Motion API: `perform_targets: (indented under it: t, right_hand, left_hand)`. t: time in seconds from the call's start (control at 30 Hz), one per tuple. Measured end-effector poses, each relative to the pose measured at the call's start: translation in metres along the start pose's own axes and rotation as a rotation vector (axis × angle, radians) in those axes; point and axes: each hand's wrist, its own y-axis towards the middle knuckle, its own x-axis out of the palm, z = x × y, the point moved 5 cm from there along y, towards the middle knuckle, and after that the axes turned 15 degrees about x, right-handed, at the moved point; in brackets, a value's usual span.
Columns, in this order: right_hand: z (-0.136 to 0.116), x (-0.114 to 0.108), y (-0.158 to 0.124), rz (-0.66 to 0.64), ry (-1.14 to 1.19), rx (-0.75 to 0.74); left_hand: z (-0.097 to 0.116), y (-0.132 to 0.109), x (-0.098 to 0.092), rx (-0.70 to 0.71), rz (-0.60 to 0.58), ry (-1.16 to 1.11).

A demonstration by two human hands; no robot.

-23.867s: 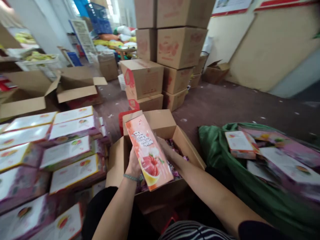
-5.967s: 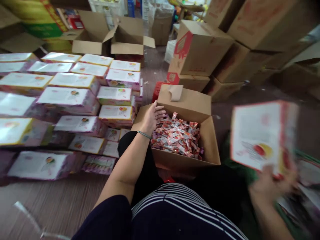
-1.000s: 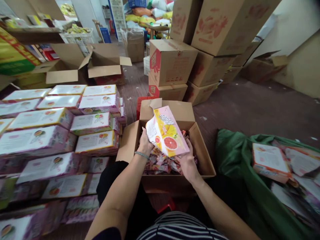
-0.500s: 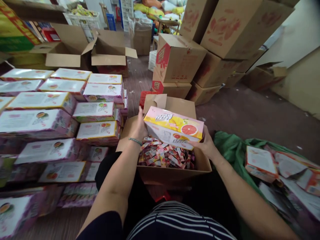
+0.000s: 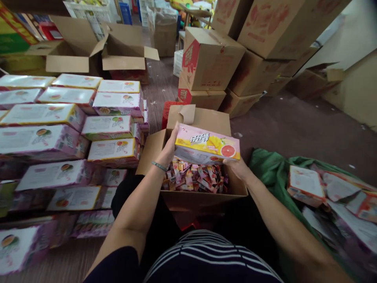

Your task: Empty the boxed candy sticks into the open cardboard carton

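I hold a pink and yellow printed box (image 5: pixel 207 148) with a grapefruit picture level above an open cardboard carton (image 5: pixel 150 157). My left hand (image 5: pixel 170 148) presses on its left end, fingers wrapped along the edge. My right hand (image 5: pixel 237 166) grips its right end from below. The carton under the box is filled with several small red and pink wrapped sweets (image 5: pixel 196 179).
Stacks of filled printed boxes (image 5: pixel 73 133) cover the floor at my left. A green cloth (image 5: pixel 271 177) at my right carries flat printed boxes (image 5: pixel 306 184). Piled brown cartons (image 5: pixel 235 51) stand behind, and open cartons (image 5: pixel 88 51) at the far left.
The printed box has gone from a tilted, half-folded shape to a squared box held level between both hands, a little higher over the carton.
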Motion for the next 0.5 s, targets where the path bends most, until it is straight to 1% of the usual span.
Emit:
perform_targets:
  t: [0.1,0.2,0.27,0.33,0.4,0.5]
  right_hand:
    - [-0.017,-0.008,-0.003,0.044,0.050,-0.060]
    - [-0.036,-0.014,-0.005,0.053,0.007,-0.127]
    - [-0.048,-0.016,-0.009,0.069,-0.051,-0.214]
    - [-0.057,-0.016,-0.015,0.112,-0.136,-0.280]
    - [-0.061,-0.014,-0.024,0.163,-0.248,-0.311]
    - [-0.059,-0.014,-0.043,0.233,-0.370,-0.373]
  left_hand:
    - [0.004,-0.001,0.008,0.054,-0.061,0.015]
    - [0.008,0.002,0.009,0.098,-0.128,0.015]
    - [0.010,0.007,0.004,0.122,-0.119,0.004]
    - [0.011,0.011,-0.002,0.147,-0.078,-0.002]
    - [0.011,0.014,-0.006,0.161,-0.050,0.010]
    - [0.013,0.011,-0.006,0.166,-0.064,0.062]
